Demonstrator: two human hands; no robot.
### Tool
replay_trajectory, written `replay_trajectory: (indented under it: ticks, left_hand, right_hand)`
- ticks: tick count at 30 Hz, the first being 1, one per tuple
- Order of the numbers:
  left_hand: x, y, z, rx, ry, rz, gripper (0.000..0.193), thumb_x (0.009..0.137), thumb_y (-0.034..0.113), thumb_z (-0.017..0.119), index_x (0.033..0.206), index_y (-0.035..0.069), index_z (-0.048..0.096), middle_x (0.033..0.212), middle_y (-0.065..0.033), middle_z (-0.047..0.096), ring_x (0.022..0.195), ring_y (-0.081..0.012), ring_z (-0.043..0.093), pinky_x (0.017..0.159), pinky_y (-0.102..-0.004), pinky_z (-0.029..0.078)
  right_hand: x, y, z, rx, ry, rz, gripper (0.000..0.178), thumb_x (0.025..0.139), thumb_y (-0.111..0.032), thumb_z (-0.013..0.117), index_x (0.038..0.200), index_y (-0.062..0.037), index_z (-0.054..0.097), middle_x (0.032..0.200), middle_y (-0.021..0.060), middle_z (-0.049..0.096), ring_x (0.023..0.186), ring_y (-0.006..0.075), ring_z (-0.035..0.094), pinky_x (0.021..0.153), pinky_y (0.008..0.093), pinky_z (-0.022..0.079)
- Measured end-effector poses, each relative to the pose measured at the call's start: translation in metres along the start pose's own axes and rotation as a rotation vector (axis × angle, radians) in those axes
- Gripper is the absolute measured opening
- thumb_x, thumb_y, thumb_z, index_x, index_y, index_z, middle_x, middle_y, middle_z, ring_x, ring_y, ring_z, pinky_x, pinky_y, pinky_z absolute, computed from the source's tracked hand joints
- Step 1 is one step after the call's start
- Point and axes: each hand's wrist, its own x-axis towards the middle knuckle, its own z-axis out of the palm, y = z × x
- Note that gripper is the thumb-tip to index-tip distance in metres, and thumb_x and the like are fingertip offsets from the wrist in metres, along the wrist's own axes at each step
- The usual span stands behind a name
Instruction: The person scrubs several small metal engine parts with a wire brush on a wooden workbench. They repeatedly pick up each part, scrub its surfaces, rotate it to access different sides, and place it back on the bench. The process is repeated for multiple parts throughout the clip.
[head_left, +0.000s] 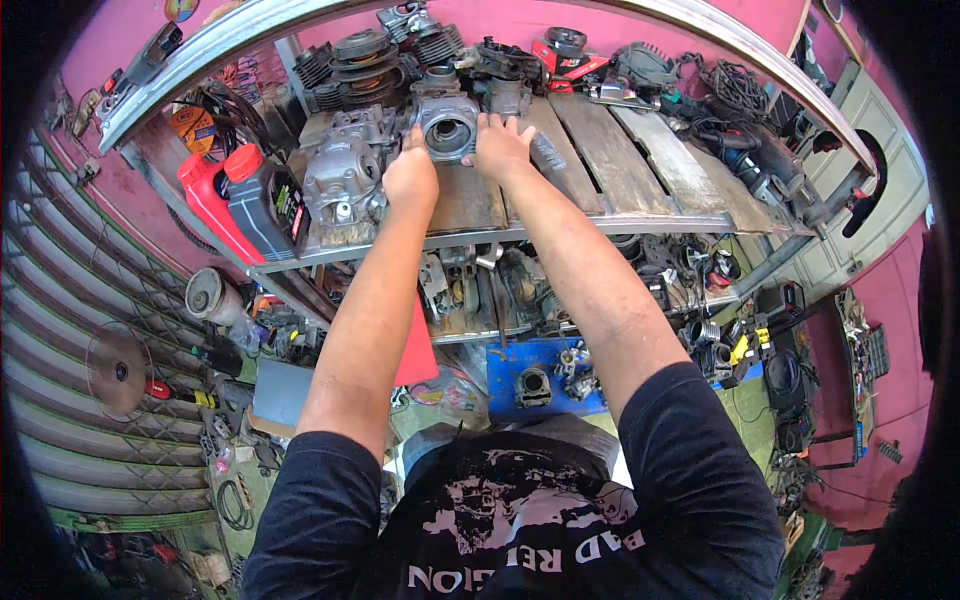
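Observation:
A grey metal engine casing [446, 128] with a large round bore is on the upper wooden shelf, its bore facing me. My left hand [411, 175] grips its left side, the thumb lying up along the edge. On the opposite side my right hand [502, 145] presses against it, with fingers reaching over its top right. The casing is held between both hands; whether its base touches the boards is hard to tell. Just left of it lie more grey engine casings [342, 180], close to my left hand. A small clear plastic packet [547, 152] lies right of my right hand.
Red and dark oil bottles [268, 200] stand at the shelf's left end. Finned cylinders [362, 68] are stacked behind. A metal rail [620, 225] edges the shelf front. Below are more engine parts and a blue board [508, 390]; a fan [120, 370] stands at left.

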Motion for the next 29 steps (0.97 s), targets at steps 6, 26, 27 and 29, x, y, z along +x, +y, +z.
replay_trajectory:
  ticks: [6, 26, 27, 29]
  left_hand:
    - [0.01, 0.005, 0.002, -0.002, 0.005, 0.009, 0.05, 0.097, 0.007, 0.057, 0.145, 0.004, 0.05, 0.12, -0.0231, 0.074, 0.099, -0.0416, 0.076, 0.085, -0.0523, 0.062]
    - [-0.159, -0.005, -0.028, -0.516, 0.239, 0.297, 0.062, 0.089, 0.008, 0.069, 0.149, 0.003, 0.054, 0.129, -0.0223, 0.07, 0.111, -0.0402, 0.071, 0.094, -0.0483, 0.057]
    - [-0.2, -0.011, -0.014, -0.543, 0.138, 0.315, 0.062, 0.088, 0.008, 0.071, 0.148, 0.003, 0.056, 0.129, -0.0226, 0.07, 0.113, -0.0404, 0.071, 0.096, -0.0484, 0.056]
    - [-0.282, -0.044, 0.01, -0.505, -0.092, 0.336, 0.065, 0.085, 0.009, 0.073, 0.148, 0.003, 0.057, 0.132, -0.0238, 0.069, 0.12, -0.0409, 0.068, 0.101, -0.0489, 0.054]
  right_hand:
    - [0.009, -0.002, 0.005, -0.012, 0.008, 0.036, 0.095, 0.081, -0.049, 0.087, 0.156, -0.0095, 0.045, 0.155, 0.0065, 0.051, 0.149, 0.0311, 0.038, 0.12, 0.0661, 0.025]
    - [-0.174, -0.015, 0.006, 0.223, 0.604, -0.292, 0.066, 0.087, -0.026, 0.074, 0.149, -0.014, 0.056, 0.132, 0.0126, 0.062, 0.122, 0.0336, 0.055, 0.101, 0.0566, 0.035]
    - [-0.224, -0.004, 0.019, 0.295, 0.629, -0.304, 0.057, 0.084, -0.022, 0.074, 0.139, -0.0158, 0.065, 0.123, 0.0091, 0.065, 0.118, 0.0301, 0.056, 0.101, 0.0591, 0.037]
    - [-0.285, 0.016, 0.05, 0.317, 0.434, -0.335, 0.055, 0.083, -0.021, 0.074, 0.137, -0.019, 0.067, 0.128, 0.0073, 0.066, 0.123, 0.0271, 0.058, 0.108, 0.054, 0.034]
